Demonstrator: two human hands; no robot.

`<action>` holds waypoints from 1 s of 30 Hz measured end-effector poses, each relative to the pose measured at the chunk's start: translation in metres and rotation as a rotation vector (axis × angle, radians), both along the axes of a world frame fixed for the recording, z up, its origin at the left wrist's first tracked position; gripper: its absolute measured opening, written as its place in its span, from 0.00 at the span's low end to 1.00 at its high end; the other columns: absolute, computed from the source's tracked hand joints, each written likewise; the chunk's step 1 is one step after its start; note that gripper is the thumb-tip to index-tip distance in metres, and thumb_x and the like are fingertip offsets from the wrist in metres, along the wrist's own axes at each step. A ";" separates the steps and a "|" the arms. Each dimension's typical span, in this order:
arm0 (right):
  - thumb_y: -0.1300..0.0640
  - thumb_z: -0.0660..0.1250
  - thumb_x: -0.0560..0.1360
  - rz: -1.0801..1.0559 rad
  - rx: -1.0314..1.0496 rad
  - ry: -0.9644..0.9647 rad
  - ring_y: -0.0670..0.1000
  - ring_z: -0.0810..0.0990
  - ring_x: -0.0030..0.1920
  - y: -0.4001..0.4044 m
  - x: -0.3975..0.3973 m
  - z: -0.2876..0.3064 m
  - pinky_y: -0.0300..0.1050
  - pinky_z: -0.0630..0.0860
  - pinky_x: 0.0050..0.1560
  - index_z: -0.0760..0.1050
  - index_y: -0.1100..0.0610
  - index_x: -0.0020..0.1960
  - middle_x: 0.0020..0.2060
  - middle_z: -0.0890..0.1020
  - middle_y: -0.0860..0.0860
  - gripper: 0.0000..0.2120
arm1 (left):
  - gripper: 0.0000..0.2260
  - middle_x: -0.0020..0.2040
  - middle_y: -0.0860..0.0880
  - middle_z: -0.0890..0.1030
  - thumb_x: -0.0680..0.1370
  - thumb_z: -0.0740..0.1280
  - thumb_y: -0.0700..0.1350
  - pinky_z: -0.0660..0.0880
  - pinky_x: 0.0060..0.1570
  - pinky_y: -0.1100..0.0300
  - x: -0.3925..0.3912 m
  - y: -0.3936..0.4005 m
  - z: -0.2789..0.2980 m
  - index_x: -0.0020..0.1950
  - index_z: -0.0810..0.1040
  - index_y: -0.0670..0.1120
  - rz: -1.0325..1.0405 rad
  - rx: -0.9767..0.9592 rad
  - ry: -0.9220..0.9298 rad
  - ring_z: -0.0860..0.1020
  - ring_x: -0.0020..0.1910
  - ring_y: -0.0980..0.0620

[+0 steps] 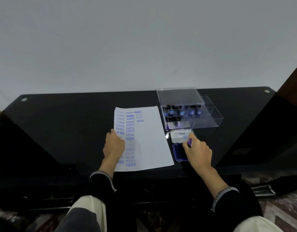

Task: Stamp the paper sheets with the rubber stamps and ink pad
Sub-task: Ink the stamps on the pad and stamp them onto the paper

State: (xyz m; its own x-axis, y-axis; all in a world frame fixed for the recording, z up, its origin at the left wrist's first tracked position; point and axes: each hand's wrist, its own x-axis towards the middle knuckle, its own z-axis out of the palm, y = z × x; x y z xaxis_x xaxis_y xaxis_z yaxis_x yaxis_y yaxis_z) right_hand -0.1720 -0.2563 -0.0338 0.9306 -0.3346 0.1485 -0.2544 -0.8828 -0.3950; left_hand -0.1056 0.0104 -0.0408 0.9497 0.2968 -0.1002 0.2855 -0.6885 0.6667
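Observation:
A white paper sheet [149, 139] lies on the black table [60, 124], its left part covered with blue stamped words. My left hand [114, 144] rests on the sheet's left edge, fingers loosely curled. To the right lies the open ink pad [178, 154], its lid [179, 137] tipped back and the blue pad facing up. My right hand [198, 151] grips a purple-handled rubber stamp [189, 142] over the ink pad. Whether the stamp's face touches the ink is hidden by the hand.
A clear plastic box [191, 111] behind the ink pad holds several blue-handled stamps, with its clear lid propped above. The table's far edge meets a pale wall. Dark furniture [265, 131] stands at the right, and my knees are below the table's front edge.

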 end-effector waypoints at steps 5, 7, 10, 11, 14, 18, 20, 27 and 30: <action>0.55 0.62 0.77 0.004 -0.003 0.028 0.56 0.75 0.35 0.000 0.004 0.005 0.46 0.68 0.36 0.64 0.55 0.42 0.34 0.76 0.53 0.09 | 0.09 0.52 0.47 0.71 0.81 0.59 0.41 0.66 0.34 0.59 -0.008 -0.006 -0.005 0.61 0.69 0.42 0.011 0.067 -0.025 0.72 0.40 0.53; 0.56 0.62 0.77 0.010 0.008 0.054 0.56 0.74 0.36 0.000 0.007 0.009 0.46 0.67 0.36 0.64 0.55 0.41 0.34 0.75 0.52 0.09 | 0.08 0.51 0.47 0.72 0.80 0.59 0.41 0.65 0.33 0.60 -0.010 -0.010 -0.006 0.58 0.69 0.42 0.031 0.072 -0.033 0.71 0.38 0.55; 0.56 0.62 0.78 0.010 0.005 0.051 0.56 0.74 0.35 0.001 0.007 0.008 0.46 0.68 0.35 0.64 0.55 0.41 0.34 0.75 0.52 0.09 | 0.06 0.52 0.47 0.72 0.79 0.60 0.43 0.67 0.39 0.55 -0.011 -0.013 -0.005 0.55 0.70 0.44 0.075 0.079 -0.031 0.73 0.41 0.51; 0.56 0.61 0.78 0.003 0.004 0.035 0.56 0.75 0.35 0.001 0.004 0.005 0.46 0.68 0.35 0.64 0.55 0.42 0.33 0.75 0.52 0.08 | 0.07 0.53 0.47 0.72 0.79 0.60 0.44 0.68 0.41 0.53 -0.010 -0.012 -0.006 0.55 0.71 0.43 0.088 0.093 -0.027 0.74 0.44 0.49; 0.55 0.61 0.79 -0.016 0.012 -0.024 0.55 0.74 0.32 0.003 -0.007 -0.002 0.45 0.67 0.34 0.63 0.54 0.44 0.30 0.74 0.52 0.08 | 0.10 0.55 0.45 0.72 0.80 0.60 0.47 0.67 0.43 0.52 -0.008 -0.009 -0.009 0.56 0.72 0.42 0.112 0.179 -0.018 0.73 0.50 0.46; 0.55 0.61 0.78 -0.010 -0.016 0.010 0.55 0.75 0.33 0.001 0.000 -0.001 0.45 0.68 0.34 0.64 0.54 0.42 0.31 0.75 0.51 0.08 | 0.12 0.53 0.44 0.74 0.80 0.60 0.49 0.70 0.45 0.51 -0.003 -0.006 -0.013 0.56 0.74 0.42 0.144 0.242 -0.045 0.72 0.51 0.45; 0.56 0.62 0.77 0.009 -0.001 0.061 0.55 0.75 0.34 -0.001 0.009 0.005 0.45 0.68 0.34 0.64 0.54 0.39 0.33 0.75 0.51 0.10 | 0.12 0.52 0.44 0.75 0.80 0.60 0.49 0.71 0.49 0.49 -0.001 -0.008 -0.013 0.55 0.75 0.41 0.151 0.249 -0.057 0.73 0.52 0.45; 0.55 0.61 0.78 0.023 -0.042 0.104 0.54 0.75 0.37 0.001 0.011 0.009 0.45 0.69 0.37 0.64 0.53 0.43 0.35 0.75 0.51 0.08 | 0.11 0.51 0.45 0.76 0.80 0.60 0.48 0.70 0.50 0.50 -0.002 -0.013 -0.013 0.54 0.73 0.42 0.148 0.264 -0.075 0.73 0.51 0.45; 0.54 0.60 0.78 0.022 -0.054 0.098 0.55 0.75 0.38 0.002 0.010 0.008 0.45 0.69 0.38 0.63 0.53 0.44 0.36 0.75 0.51 0.07 | 0.11 0.53 0.44 0.74 0.80 0.60 0.48 0.70 0.46 0.51 -0.002 -0.013 -0.013 0.55 0.72 0.41 0.137 0.244 -0.059 0.72 0.50 0.46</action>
